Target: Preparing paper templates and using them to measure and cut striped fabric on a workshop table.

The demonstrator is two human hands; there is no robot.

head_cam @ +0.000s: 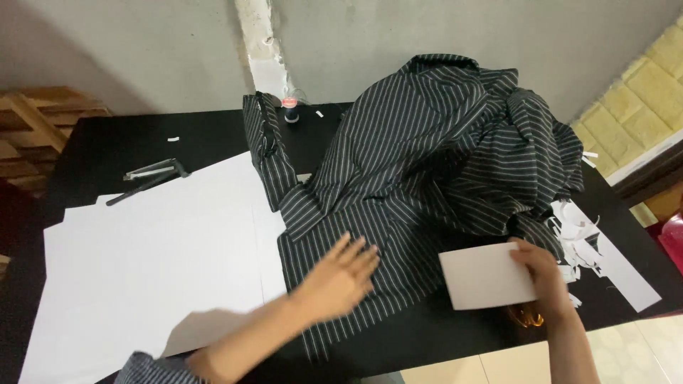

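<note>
A black shirt with thin white stripes [427, 156] lies bunched on a black table [121, 142]. My left hand [341, 274] rests flat on the shirt's near panel, fingers spread, holding nothing. My right hand [541, 270] grips the right edge of a white rectangular card [484, 277] that lies against the shirt's lower right edge. Something orange shows under my right hand; I cannot tell what it is.
Large white paper sheets [156, 256] cover the table's left half. A dark metal tool [149, 178] lies at their far edge. White paper scraps [583, 238] sit at the right. A small dark spool [290, 110] stands by the wall. Wooden slats [35, 121] at far left.
</note>
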